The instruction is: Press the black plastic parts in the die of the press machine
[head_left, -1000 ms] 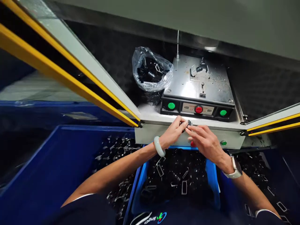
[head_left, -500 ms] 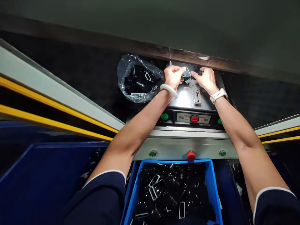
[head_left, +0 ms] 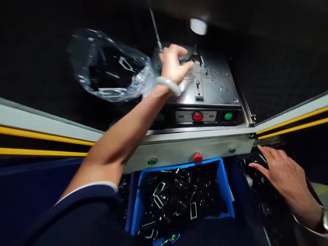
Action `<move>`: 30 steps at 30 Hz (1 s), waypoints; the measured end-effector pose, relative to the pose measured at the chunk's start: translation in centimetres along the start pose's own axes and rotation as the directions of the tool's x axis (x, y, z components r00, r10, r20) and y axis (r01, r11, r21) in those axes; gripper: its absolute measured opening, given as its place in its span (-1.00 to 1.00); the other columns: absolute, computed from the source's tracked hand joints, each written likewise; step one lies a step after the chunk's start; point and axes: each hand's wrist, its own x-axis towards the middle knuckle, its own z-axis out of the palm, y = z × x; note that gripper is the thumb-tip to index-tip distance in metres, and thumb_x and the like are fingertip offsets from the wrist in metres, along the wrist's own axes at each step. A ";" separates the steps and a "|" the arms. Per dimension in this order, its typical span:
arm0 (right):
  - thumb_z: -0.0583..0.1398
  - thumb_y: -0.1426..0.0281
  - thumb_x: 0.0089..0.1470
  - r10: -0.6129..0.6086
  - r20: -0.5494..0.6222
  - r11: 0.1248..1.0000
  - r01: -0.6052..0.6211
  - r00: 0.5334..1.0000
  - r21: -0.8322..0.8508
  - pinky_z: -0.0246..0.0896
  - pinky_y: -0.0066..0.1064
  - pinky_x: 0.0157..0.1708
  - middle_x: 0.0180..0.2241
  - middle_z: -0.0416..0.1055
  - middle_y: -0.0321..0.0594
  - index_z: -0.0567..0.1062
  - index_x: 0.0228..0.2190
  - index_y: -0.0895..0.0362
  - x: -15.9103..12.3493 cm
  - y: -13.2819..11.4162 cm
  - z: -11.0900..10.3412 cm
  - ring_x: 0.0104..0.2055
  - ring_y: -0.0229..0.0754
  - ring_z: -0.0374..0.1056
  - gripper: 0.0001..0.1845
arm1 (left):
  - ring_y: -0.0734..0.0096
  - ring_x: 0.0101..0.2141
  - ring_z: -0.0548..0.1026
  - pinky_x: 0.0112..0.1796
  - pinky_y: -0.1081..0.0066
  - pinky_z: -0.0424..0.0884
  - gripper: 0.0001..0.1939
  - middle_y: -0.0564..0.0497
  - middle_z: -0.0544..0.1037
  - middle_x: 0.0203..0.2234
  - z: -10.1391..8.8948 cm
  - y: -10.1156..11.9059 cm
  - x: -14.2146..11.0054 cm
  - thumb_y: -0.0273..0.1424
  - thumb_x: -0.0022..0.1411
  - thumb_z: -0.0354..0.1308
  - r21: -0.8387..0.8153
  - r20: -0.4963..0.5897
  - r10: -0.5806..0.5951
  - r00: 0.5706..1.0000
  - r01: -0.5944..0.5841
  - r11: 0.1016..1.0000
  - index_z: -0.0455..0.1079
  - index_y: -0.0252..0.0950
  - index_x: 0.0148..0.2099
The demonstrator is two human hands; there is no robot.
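Two hands on show, the left hand (head_left: 173, 65) up on one steel plate (head_left: 215, 82), the right hand (head_left: 283, 171) down low; one clear plastic bag (head_left: 110, 68) just left of the left fingers; two red buttons (head_left: 197, 117) below those fingers; four green buttons (head_left: 228, 116) spread out below them too; one blue crate (head_left: 225, 188) just left of the right fingers; one bangle (head_left: 167, 86) behind the left fingers!

Pale bangle (head_left: 167, 86) behind the left hand (head_left: 174, 65) — navy sleeves (head_left: 77, 208), white-trimmed
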 end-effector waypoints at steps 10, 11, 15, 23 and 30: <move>0.21 0.40 0.38 0.282 0.228 0.859 -0.351 0.932 0.373 0.44 -0.22 -0.02 0.03 0.56 -0.06 0.55 0.05 0.09 0.0 -4.8 10.9 0.02 -0.03 0.51 -0.75 | 0.08 -0.33 0.49 -0.14 -0.09 0.46 -0.36 0.33 0.64 -0.21 -6.6 -5.3 -28.3 -0.36 0.27 0.22 0.225 0.006 0.003 1.000 -0.004 0.974 0.39 0.71 0.13; 0.20 0.44 0.37 0.298 0.237 0.838 -0.373 0.925 0.399 0.43 -0.23 -0.03 0.00 0.56 -0.07 0.55 0.01 0.09 0.2 -4.6 11.4 -0.01 -0.05 0.51 -0.77 | 0.09 -0.35 0.45 -0.16 -0.11 0.46 -0.33 0.32 0.61 -0.14 -6.9 -6.0 -29.0 -0.33 0.27 0.22 0.252 0.058 -0.008 0.998 -0.007 0.968 0.32 0.76 0.16; 0.21 0.50 0.30 0.248 0.237 0.769 -0.339 0.939 0.542 0.40 -0.24 0.00 -0.09 0.55 -0.10 0.58 -0.09 0.12 0.4 -2.9 11.9 -0.08 -0.08 0.51 -0.81 | 0.21 -0.36 0.38 -0.14 -0.09 0.51 -0.26 0.31 0.43 0.13 -8.3 -8.2 -29.3 -0.28 0.25 0.27 0.286 0.238 -0.051 0.970 -0.020 0.958 0.20 0.82 0.21; 0.20 0.44 0.30 0.393 0.169 0.691 -0.411 0.904 0.594 0.40 -0.23 -0.08 -0.17 0.52 -0.16 0.59 -0.23 0.11 0.8 -3.1 13.0 -0.17 -0.12 0.47 -0.87 | 0.37 -0.35 0.38 -0.27 0.20 0.52 -0.34 0.22 0.39 0.12 -9.1 -9.9 -29.8 -0.29 0.32 0.32 0.339 0.187 -0.097 0.977 0.029 0.940 0.31 0.71 0.21; 0.09 0.52 0.42 0.096 0.272 0.901 -0.200 0.957 0.384 0.33 -0.27 -0.01 -0.03 0.53 -0.11 0.56 -0.02 0.07 -2.5 -11.0 11.9 0.05 -0.06 0.37 -0.72 | 0.03 -0.13 0.48 -0.20 -0.02 0.54 -0.30 0.14 0.43 0.06 -7.5 -6.5 -30.2 -0.29 0.38 0.21 0.335 0.198 -0.035 0.980 -0.035 0.941 0.17 0.76 0.28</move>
